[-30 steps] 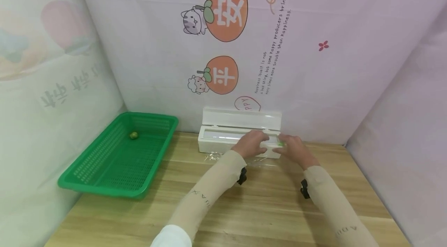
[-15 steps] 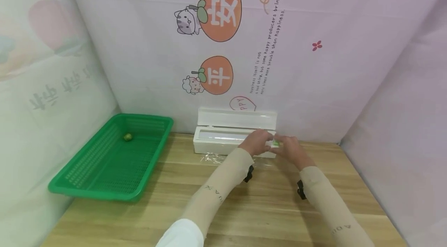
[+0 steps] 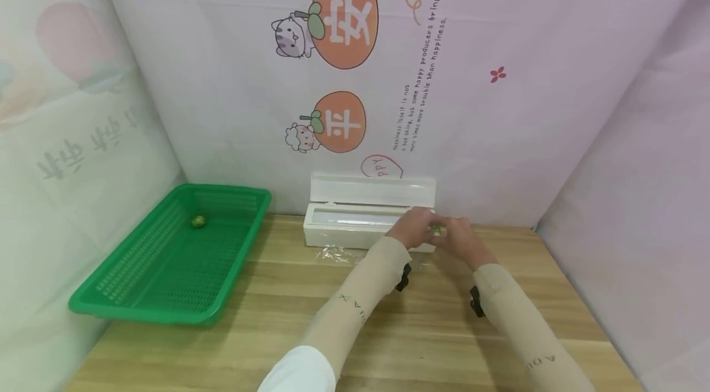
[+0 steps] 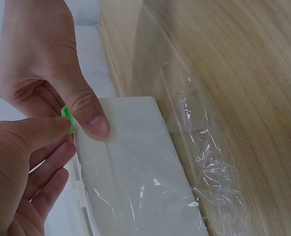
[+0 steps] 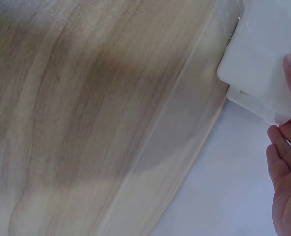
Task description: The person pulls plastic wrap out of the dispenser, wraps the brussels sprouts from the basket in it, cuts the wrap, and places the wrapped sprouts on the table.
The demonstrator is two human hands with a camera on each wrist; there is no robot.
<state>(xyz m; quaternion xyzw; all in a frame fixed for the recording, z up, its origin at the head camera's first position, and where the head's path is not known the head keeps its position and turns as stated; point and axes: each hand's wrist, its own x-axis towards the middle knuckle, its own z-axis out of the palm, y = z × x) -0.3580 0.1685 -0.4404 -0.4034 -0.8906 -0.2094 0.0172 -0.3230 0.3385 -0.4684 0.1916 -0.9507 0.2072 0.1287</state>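
Note:
A long white cling film dispenser (image 3: 335,238) stands at the back wall, its lid (image 3: 371,191) raised and a roll lying inside. At its right end my left hand (image 3: 412,228) pinches a small green slide cutter (image 4: 68,120), thumb tip right on it. My right hand (image 3: 465,241) grips the same end; in the left wrist view its thumb (image 4: 97,126) presses the front face while its fingers go behind. Clear film (image 4: 204,147) drapes over the front and lies crumpled on the table.
To the left sits a green plastic basket (image 3: 208,312) with a small round yellow-green item (image 3: 198,221) in it. A wooden table (image 3: 432,343) carries everything. Printed white cloth (image 3: 233,71) walls the back and both sides.
My left hand has moved right along the dispenser to the green slide cutter, meeting my right hand there. The right hand has closed in on the dispenser's end. The head view has shifted slightly.

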